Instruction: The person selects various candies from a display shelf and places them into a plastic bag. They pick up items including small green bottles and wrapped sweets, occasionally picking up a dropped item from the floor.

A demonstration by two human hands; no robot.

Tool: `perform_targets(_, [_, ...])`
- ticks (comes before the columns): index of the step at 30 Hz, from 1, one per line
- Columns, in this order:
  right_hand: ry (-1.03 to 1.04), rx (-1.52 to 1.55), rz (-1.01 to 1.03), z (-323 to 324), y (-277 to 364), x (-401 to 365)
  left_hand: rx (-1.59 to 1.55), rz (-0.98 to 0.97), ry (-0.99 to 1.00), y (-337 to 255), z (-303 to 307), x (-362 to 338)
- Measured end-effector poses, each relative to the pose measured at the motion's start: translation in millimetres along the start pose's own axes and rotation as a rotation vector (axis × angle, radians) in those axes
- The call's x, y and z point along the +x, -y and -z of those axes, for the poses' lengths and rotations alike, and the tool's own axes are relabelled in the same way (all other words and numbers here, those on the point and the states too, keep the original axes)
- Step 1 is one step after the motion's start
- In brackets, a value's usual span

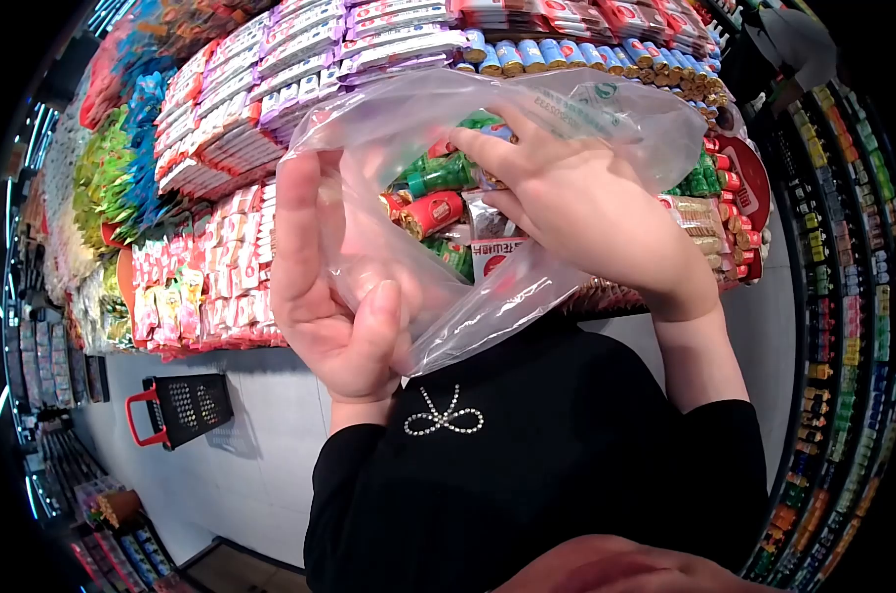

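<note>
Nothing is reading clearly. The bag [567, 119] is showing a small green mark and a faint line of print near its far right edge, both too blurred to make out. A white packet [494, 255] is carrying red and dark characters, illegible. Red wrappers [436, 212] are bearing white labels, too small. Far left packs [270, 89] are showing only unreadable print.

Clear plastic bag [527, 138], crumpled, open
</note>
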State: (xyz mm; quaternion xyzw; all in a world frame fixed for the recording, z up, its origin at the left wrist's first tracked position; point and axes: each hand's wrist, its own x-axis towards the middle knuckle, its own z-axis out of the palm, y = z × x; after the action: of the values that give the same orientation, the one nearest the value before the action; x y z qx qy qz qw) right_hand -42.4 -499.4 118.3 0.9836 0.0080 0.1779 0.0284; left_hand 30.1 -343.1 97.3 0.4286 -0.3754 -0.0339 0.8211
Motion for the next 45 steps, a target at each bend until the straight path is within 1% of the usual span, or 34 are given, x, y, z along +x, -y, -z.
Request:
perform_targets(1, [0.001,-0.001,-0.003,2,-1,-3,0.004,0.004,0.006,0,0,0])
perform_targets(3, [0.043,0.234,-0.008,13,-1,-11,0.014,0.007,0.018,1,0,0])
perform_targets(4, [0.046,0.234,-0.012,19,0,-14,0.020,0.008,0.020,1,0,1])
perform_targets(6, [0.085,0.408,-0.109,30,1,-20,0.030,0.009,0.026,2,-1,1])
perform_targets(7, [0.086,0.409,-0.113,32,-2,-23,0.033,0.011,0.030,3,-1,1])
perform_targets(9, [-0.106,0.417,0.101,36,-11,-31,0.039,0.019,0.029,4,-1,2])
perform_targets(10, [-0.159,0.470,0.197,41,-16,-38,0.045,-0.010,0.016,5,-1,2])
perform_targets(12, [-0.386,0.550,0.363,57,-23,-55,0.056,-0.068,-0.009,8,-2,5])
perform_targets(13, [-0.439,0.718,0.514,57,-37,-66,0.059,-0.094,-0.020,10,-2,6])
perform_targets(14, [-0.495,0.778,0.547,54,-48,-85,0.061,-0.120,-0.029,12,-3,6])
perform_targets(15, [-0.867,0.657,0.421,45,-40,-84,0.052,-0.115,-0.024,12,-4,6])
perform_targets(16, [-0.935,0.660,0.344,41,-49,-93,0.062,-0.108,-0.040,10,-5,6])
perform_targets(17, [-1.000,0.736,0.129,37,-48,-98,0.075,-0.098,-0.057,10,-5,6])
perform_targets(18, [-1.054,0.730,-0.107,29,-44,-99,0.062,-0.168,-0.030,13,-4,8])
perform_targets(19, [-1.100,0.720,-0.342,20,-39,-97,0.061,-0.167,-0.029,14,-5,8])
perform_targets(21, [-0.937,0.822,-0.435,16,-29,-85,0.085,-0.170,-0.025,12,-5,9])
perform_targets(22, [-0.729,0.846,-0.536,19,-22,-88,0.089,-0.172,-0.026,11,-6,9])
perform_targets(24, [-0.259,0.722,-0.284,-2,-46,-103,0.067,-0.134,-0.004,8,-7,11])
perform_targets(25, [-0.261,0.726,-0.275,-8,-43,-106,0.074,-0.140,-0.008,8,-8,10])
perform_targets(27, [-0.169,0.772,-0.203,-9,-26,-93,0.041,-0.088,-0.030,7,-11,14])
perform_targets(28, [-0.205,0.844,-0.172,-28,-26,-91,-0.028,0.004,-0.013,0,-11,14])
perform_targets(29, [-0.237,0.917,-0.145,-41,-23,-85,-0.023,-0.014,-0.006,-2,-12,18])
perform_targets(30, [-0.249,0.916,-0.136,-44,-23,-82,-0.026,0.009,0.014,-2,-12,21])
perform_targets(32, [-0.266,0.712,-0.049,-41,-16,-70,-0.032,0.067,0.049,-2,-14,23])
perform_targets(33, [-0.271,0.611,-0.010,-38,-12,-65,-0.029,0.066,0.052,-2,-15,23])
perform_targets(34, [-0.109,0.695,0.017,-36,-16,-55,-0.032,0.060,0.050,0,-17,24])
perform_targets(35, [-0.112,0.690,0.019,-31,-13,-48,-0.037,0.054,0.048,2,-18,25])
perform_targets(37, [-0.130,0.836,-0.036,-22,-4,-36,-0.026,0.071,0.084,5,-17,24])
perform_targets(39, [-0.138,0.813,-0.013,-24,4,-27,-0.016,0.084,0.122,5,-16,23])
perform_targets(41, [-0.221,0.788,0.068,-34,11,-21,0.014,0.151,0.204,3,-17,19])
perform_targets(42, [-0.253,0.809,0.055,-39,14,-18,-0.016,0.084,0.174,7,-21,16])
perform_targets(43, [-0.254,0.807,0.058,-49,15,-17,-0.016,0.081,0.173,3,-19,16])
perform_targets(45, [-0.457,0.881,0.093,-56,18,-9,0.547,0.065,0.526,-10,-12,15])
